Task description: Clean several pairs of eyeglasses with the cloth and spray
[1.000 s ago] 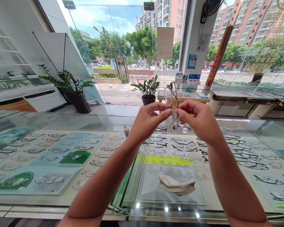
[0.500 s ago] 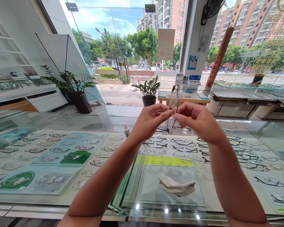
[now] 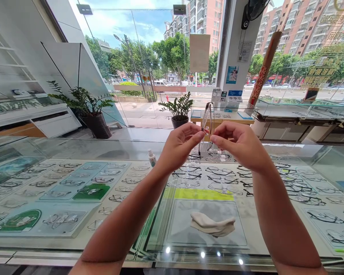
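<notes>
A pair of eyeglasses (image 3: pixel 208 116) with a thin, dark and clear frame is held up on its side, seen nearly edge-on, above the glass counter (image 3: pixel 126 145). My left hand (image 3: pixel 182 144) pinches it near the middle between thumb and fingers. From the other side, my right hand (image 3: pixel 238 144) has its thumb and curled fingertips at the rim; the exact contact is partly hidden. On the counter between my forearms lies a crumpled beige cloth (image 3: pixel 213 225). Beyond my left forearm stands a small white spray bottle (image 3: pixel 151 157).
Under the glass, rows of spectacle frames (image 3: pixel 222 172) are laid out on both sides. Potted plants (image 3: pixel 179 109) stand past the counter, before the large window. A low wooden display table (image 3: pixel 195 120) sits behind my hands, with more glass showcases (image 3: pixel 298 114) at the right.
The eyeglasses have turned, so the rim and a temple now show as separate lines. My left hand has shifted slightly left, widening the gap between my hands.
</notes>
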`<state>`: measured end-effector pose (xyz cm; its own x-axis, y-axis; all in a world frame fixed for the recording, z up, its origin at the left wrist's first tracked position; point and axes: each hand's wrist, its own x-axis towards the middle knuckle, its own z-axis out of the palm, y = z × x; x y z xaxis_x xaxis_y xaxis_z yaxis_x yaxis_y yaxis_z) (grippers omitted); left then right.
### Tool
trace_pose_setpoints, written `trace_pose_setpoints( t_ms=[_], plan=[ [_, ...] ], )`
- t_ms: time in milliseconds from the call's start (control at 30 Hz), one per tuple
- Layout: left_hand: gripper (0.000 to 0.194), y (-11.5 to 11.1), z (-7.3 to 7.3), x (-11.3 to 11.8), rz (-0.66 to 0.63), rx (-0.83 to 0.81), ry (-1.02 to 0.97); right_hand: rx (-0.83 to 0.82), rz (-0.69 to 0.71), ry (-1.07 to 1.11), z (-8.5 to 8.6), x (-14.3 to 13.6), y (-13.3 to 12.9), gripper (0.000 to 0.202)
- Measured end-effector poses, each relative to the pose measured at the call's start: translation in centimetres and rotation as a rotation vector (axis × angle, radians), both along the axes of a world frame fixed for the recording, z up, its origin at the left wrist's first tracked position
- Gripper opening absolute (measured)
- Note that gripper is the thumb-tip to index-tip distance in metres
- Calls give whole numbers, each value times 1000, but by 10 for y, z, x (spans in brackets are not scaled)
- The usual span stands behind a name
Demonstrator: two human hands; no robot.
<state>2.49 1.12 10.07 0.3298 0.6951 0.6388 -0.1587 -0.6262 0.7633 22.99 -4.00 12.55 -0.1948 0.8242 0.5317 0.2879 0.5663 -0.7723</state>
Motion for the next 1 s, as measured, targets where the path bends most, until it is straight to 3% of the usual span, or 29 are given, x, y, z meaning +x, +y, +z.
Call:
trace_pose_setpoints(
  t_ms=[133, 367, 467, 667, 900, 1000],
  plan=[
    [26, 5, -3, -3, 62, 38, 39, 49, -108, -25, 2, 5, 0, 20],
    [22, 15, -5, -9, 214, 144, 170, 230, -568, -28, 1, 20, 1, 14],
    [24, 18, -7, -10, 220, 159, 219, 338, -677, -44, 0, 21, 1, 15],
    [25, 26, -12, -10, 175, 104, 216, 435, -721, -40, -2, 18, 3, 18],
    [36, 30, -10, -10, 96, -78, -3, 465, -741, 6, -2, 10, -2, 19],
    [37, 29, -8, -10, 127, -93, -28, 460, -648, -31, -2, -1, -8, 19]
  ],
)
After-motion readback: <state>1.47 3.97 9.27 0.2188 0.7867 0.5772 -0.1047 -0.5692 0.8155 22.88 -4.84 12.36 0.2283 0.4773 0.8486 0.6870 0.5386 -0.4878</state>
